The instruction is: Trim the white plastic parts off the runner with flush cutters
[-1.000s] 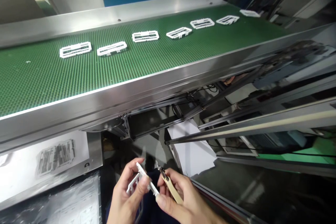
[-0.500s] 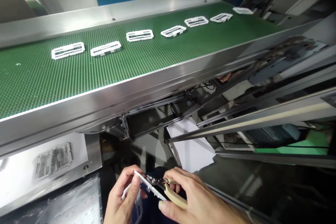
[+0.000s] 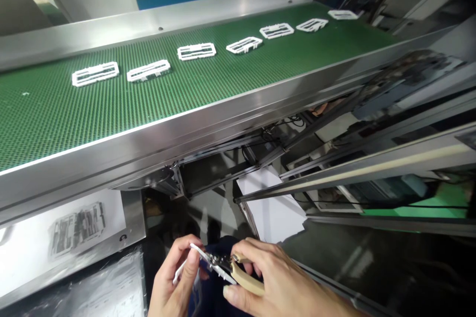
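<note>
Snapping looks the main danger: the cutters, squeezed in the right hand, bite a thin white plastic frame that the left hand pinches at bottom centre, so a twist could crack it. Flat, ribbed, open-centred, it matches the frames on the green belt above.

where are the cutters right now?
Head view, bottom centre: the cutters are in the right hand, their tip against the white plastic frame held by the left hand, below the conveyor's steel edge.
</note>
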Demonstrator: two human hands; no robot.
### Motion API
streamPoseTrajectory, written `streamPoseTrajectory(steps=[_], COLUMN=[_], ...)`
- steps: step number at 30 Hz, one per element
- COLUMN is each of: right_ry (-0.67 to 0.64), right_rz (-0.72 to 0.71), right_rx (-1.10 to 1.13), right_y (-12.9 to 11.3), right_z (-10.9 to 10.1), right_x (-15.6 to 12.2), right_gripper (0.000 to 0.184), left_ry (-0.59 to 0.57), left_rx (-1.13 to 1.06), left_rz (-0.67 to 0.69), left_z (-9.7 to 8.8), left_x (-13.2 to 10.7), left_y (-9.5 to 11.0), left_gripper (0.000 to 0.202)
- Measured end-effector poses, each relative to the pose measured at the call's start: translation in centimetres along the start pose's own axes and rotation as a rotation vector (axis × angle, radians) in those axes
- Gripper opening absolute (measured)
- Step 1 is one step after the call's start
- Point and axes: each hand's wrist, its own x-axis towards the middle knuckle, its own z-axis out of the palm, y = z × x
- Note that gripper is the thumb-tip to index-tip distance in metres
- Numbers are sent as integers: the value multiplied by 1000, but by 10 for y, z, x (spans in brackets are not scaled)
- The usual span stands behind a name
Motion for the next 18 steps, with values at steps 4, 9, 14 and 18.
streamPoseTrajectory(steps=[4, 9, 14, 18], right_ry=[14, 8, -18, -27], right_rz=[36, 65, -12, -62], right_rx=[-7, -33, 73, 195], right_y=[0, -4, -1, 7], right_z=[0, -2, 0, 3], right_x=[-1, 0, 4, 4], right_gripper=[25, 26, 28, 29], left_ry=[14, 26, 23, 3], left_rx=[31, 49, -14, -62], left_rz=[15, 23, 4, -25], left_z=[0, -1, 1, 2], left_x=[0, -1, 0, 0], left_y=[0, 1, 2, 3], left_gripper=[22, 22, 22, 19])
